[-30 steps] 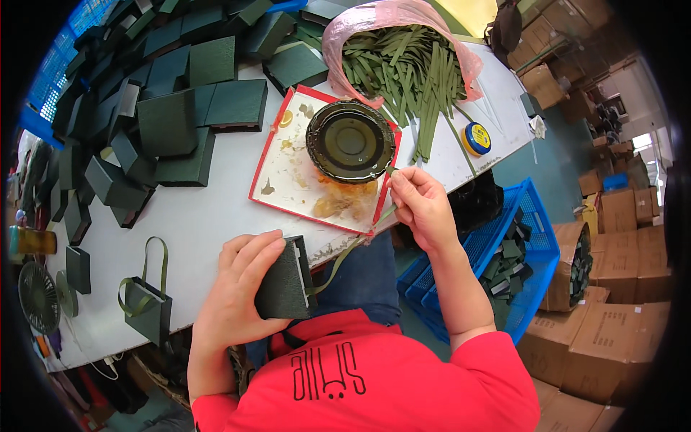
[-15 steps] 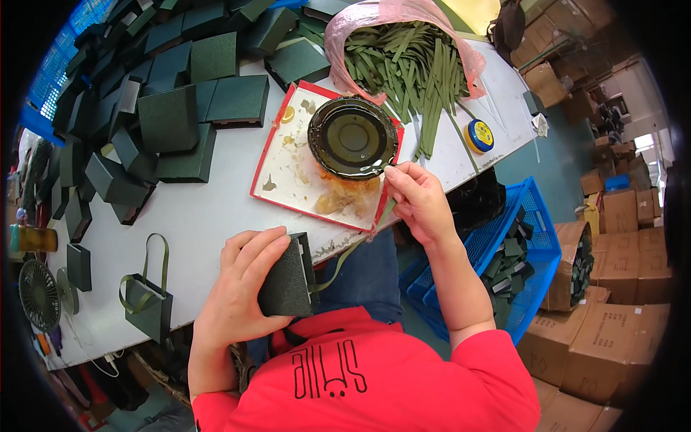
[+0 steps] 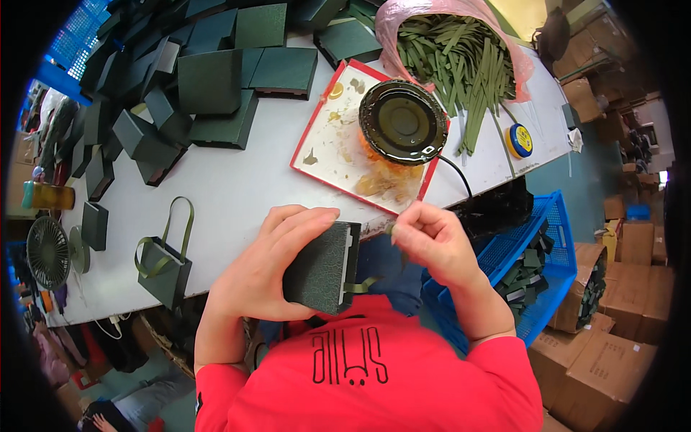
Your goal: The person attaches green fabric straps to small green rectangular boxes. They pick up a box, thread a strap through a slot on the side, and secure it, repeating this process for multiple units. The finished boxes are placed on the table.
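My left hand (image 3: pixel 252 277) is closed around a small dark green box (image 3: pixel 317 270), fingers over its far edge and thumb along the near side. A green ribbon (image 3: pixel 365 286) comes out of the box's right side. Its other end is pinched between the thumb and fingers of my right hand (image 3: pixel 440 245), just off the table's front edge. Beyond that hand, a round black pot (image 3: pixel 403 122) of glossy dark liquid stands on a stained white tray with a red rim (image 3: pixel 327 185).
Dark green boxes (image 3: pixel 209 83) pile up at the far left. A box with ribbon loops (image 3: pixel 164 266) stands near the left edge. A pink bag (image 3: pixel 392 32) holds green ribbons (image 3: pixel 461 61). Right of it lies a round yellow-blue tin (image 3: pixel 518 140); below, a blue crate (image 3: pixel 558 252) holds dark pieces.
My right hand has drawn back from the pot's rim toward me, still pinching the ribbon. The box stays in my left hand, turned slightly. The whole view has shifted.
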A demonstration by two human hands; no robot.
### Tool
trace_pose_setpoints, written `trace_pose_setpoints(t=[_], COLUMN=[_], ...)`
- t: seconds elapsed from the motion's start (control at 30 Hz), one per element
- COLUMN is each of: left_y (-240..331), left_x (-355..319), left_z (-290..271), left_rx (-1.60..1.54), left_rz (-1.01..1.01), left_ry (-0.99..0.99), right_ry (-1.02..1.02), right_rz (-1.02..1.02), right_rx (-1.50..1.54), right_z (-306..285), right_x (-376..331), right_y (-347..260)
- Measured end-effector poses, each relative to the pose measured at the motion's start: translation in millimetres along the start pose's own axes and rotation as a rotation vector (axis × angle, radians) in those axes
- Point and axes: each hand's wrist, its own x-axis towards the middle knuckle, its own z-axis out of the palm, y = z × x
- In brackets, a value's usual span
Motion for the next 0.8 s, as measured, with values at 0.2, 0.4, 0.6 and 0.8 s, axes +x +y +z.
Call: trace_pose_setpoints(t=[0.2, 0.4, 0.6, 0.8], left_y=[1.7, 0.4, -0.1, 0.0], left_x=[0.4, -0.3, -0.8, -0.3], left_z=[-0.6, 0.4, -0.6, -1.4], left_rx=[-0.024, -0.041, -0.084, -0.074], left_rz=[0.022, 0.027, 0.040, 0.046], left_ry=[-0.005, 0.000, -0.001, -0.009], right_ry=[-0.075, -0.113, -0.119, -0.135], right_rz=[0.079, 0.103, 0.127, 0.160], right_rx=[-0.055, -0.081, -0.097, -0.109], right_z=[20.3, 22.1, 24.2, 22.1], right_x=[12.9, 17.1, 19.8, 21.7], right_y=[7.6, 9.3, 6.6, 7.7])
